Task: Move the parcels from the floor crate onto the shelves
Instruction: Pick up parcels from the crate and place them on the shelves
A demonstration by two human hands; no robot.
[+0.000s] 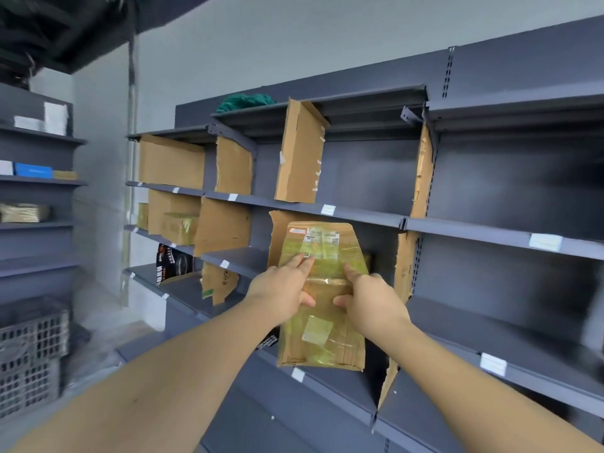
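Holding a flat cardboard parcel (322, 295) upright with both hands in front of the grey metal shelving (457, 230), at the bay between two cardboard dividers. Left hand (283, 291) clamps the parcel's left edge: fingers spread on the front face near the shipping label (322, 238), thumb hooked across lower down. Right hand (369, 300) mirrors it on the right edge, index finger pointing up the face, thumb pressed in toward the middle. Both grips closed on the parcel, nothing pinched loose.

Parcel is off the shelf board (327, 384), its bottom edge hanging just above or at the shelf lip; can't tell if it touches. Top reaches close under the next shelf up.

Handling guess: thin, stiff corrugated mailer wrapped in glossy yellowish tape, so light, rigid enough not to sag, but slick on the taped bands. Best held by the side edges at mid-height, as now, thumbs on bare cardboard rather than tape. Contents unknown, so don't drop it in.

Grey plastic floor crate (31, 358) sits at far left, well apart. Other brown parcels (171, 161) already stand on the upper-left shelves.
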